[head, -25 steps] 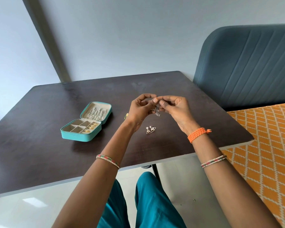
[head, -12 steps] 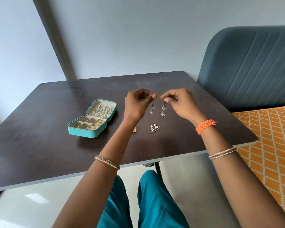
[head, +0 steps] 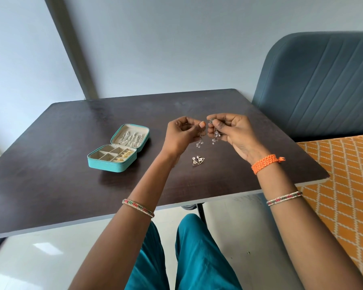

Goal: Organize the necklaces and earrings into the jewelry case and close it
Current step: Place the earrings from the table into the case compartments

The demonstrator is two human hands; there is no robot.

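Your teal jewelry case lies open on the dark table, off to the left of your hands. Its upright lid holds a row of silvery chains laid side by side against the cream lining, and the base is split into small compartments — the ones on the right side carry small gold pieces, too small to tell apart, while those on the left show only lining. No brand or writing can be read on the case. Your left hand is raised above the table with thumb and fingertips pinched on the top of one dangling earring, its clear beads hanging free. Your right hand is just beside it, apart by a narrow gap, pinching the matching dangling earring the same way. Below and between your hands — flat on the tabletop — lies a pair of triangular earrings, touching each other and well apart from the case.
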